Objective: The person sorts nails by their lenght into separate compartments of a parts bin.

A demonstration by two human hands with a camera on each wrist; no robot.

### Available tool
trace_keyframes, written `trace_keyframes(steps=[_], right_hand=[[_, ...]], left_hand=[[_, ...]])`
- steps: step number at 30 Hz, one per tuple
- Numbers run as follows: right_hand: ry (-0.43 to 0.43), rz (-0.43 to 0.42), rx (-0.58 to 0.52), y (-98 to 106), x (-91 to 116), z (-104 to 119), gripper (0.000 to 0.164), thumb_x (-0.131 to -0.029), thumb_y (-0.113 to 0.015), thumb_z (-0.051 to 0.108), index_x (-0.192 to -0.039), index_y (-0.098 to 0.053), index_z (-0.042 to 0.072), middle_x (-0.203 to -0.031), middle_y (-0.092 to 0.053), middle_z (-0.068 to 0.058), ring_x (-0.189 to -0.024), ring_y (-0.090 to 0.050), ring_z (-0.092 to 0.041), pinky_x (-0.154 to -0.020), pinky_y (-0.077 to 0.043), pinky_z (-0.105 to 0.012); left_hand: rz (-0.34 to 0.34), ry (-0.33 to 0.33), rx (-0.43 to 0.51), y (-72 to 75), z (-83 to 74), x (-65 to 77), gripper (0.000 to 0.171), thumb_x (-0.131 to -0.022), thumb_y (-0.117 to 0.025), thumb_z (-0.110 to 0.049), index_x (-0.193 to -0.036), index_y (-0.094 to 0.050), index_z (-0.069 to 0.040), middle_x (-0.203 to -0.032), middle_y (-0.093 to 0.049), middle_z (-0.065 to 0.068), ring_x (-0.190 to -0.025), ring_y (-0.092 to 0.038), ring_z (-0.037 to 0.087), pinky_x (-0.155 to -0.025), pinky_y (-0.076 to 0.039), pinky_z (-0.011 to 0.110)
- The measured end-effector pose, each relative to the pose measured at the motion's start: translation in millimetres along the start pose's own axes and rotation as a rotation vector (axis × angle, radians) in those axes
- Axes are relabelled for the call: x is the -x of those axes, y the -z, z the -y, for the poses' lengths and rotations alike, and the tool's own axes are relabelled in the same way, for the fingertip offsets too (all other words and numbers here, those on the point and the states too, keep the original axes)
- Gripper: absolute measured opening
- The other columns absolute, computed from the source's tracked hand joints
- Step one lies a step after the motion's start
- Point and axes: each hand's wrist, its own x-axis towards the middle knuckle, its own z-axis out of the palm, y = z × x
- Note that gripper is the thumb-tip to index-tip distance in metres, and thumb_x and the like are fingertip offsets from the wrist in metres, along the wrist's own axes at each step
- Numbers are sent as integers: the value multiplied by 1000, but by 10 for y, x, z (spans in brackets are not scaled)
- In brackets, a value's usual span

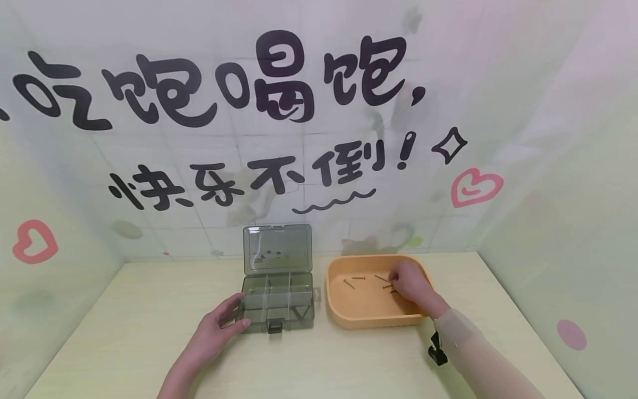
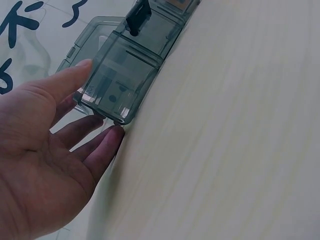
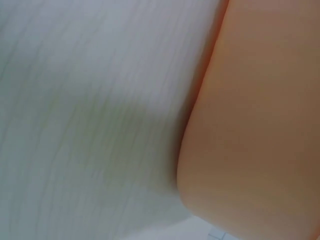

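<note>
A grey see-through compartment box (image 1: 277,300) stands with its lid (image 1: 277,249) raised; two dark screws (image 1: 301,312) lie in its front right compartment. My left hand (image 1: 219,328) grips the box's left end, thumb over the front rim, fingers against the side; the left wrist view shows this hand (image 2: 65,130) close up. Right of the box is an orange tray (image 1: 379,320) holding several thin screws (image 1: 358,277). Reaching into it, my right hand (image 1: 410,281) has curled fingers beside a screw (image 1: 381,278); its fingertips are hidden, so a hold cannot be made out.
The pale wooden table (image 1: 309,366) meets a printed wall covering (image 1: 209,233) behind the box and tray. A black clip-like piece (image 1: 437,350) hangs at the right wrist. The right wrist view holds only the tray's outer wall (image 3: 250,140) and the tabletop.
</note>
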Motion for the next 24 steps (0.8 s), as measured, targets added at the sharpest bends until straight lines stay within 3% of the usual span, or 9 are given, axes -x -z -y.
trace_keyframes(steps=[6, 11, 18, 24], right_hand=[[-8, 57, 7, 10, -5, 5, 16, -81, -66, -11, -82, -80, -1, -83, -74, -10, -72, -65, -20, -68, -60, -37], [-55, 89, -32, 1, -11, 7, 4, -81, -76, -1, -79, -78, 0, -76, -71, -5, -65, -60, -15, -62, -56, -31], [-127, 105, -109, -1, 19, 12, 9, -78, -71, -1, -70, -73, 5, -66, -64, 0, -57, -53, -14, -52, -45, -25], [-119, 92, -141, -7, 37, 12, 11, -77, -71, -1, -69, -71, 6, -65, -63, 1, -55, -52, -13, -51, -43, -23]], left_hand=[[-1, -5, 2, -1, -5, 1, 71, -97, -73, -16, -155, -38, 1, -157, -37, 29, -141, -40, 49, -108, -48, 48], [-1, -8, 1, 1, -6, 1, 71, -96, -74, -17, -155, -38, 2, -157, -36, 29, -141, -40, 49, -107, -48, 47], [7, -8, 10, 6, -4, -1, 71, -97, -73, -16, -155, -37, 2, -158, -35, 30, -141, -39, 49, -107, -48, 46], [2, -17, 10, 6, -13, -2, 70, -97, -73, -15, -155, -38, 3, -157, -35, 30, -140, -40, 50, -107, -48, 46]])
